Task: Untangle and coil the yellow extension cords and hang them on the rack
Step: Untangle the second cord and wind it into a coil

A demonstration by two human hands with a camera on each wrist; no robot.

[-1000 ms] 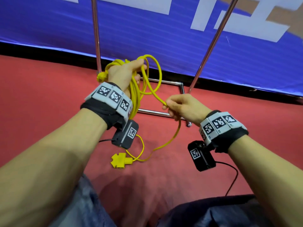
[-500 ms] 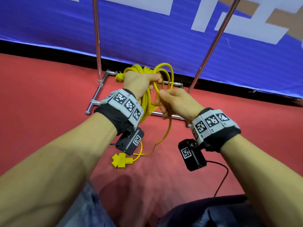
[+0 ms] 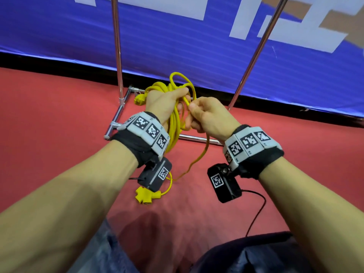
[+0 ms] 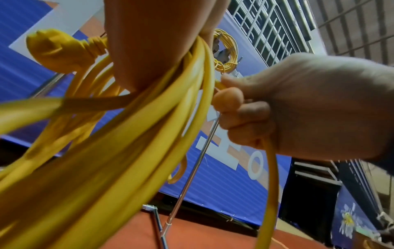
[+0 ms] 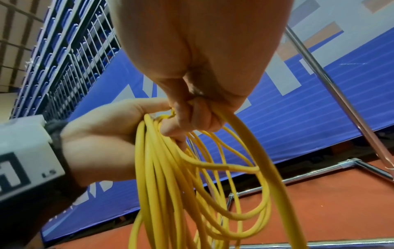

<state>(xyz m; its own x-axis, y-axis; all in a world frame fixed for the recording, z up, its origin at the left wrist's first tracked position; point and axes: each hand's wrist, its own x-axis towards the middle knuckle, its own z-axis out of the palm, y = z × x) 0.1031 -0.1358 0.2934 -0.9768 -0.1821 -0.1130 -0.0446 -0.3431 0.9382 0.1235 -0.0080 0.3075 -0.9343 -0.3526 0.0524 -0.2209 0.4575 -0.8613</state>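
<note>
Yellow extension cord (image 3: 174, 123), smooth round loops in left hand (image 3: 164, 104) fingers' grip, right hand (image 3: 209, 115) fingers pinching 1 strand.

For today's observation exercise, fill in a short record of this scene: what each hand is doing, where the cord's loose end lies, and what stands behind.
left hand: grips the coil of yellow cord, loops hanging below the fist
right hand: pinches one strand against the coil
plug: sticks out beside the left hand
socket end: lies on the red floor, not yet coiled
slack: one strand runs from the right hand down to the floor
rack: chrome poles behind the hands; another coil hangs above
</note>
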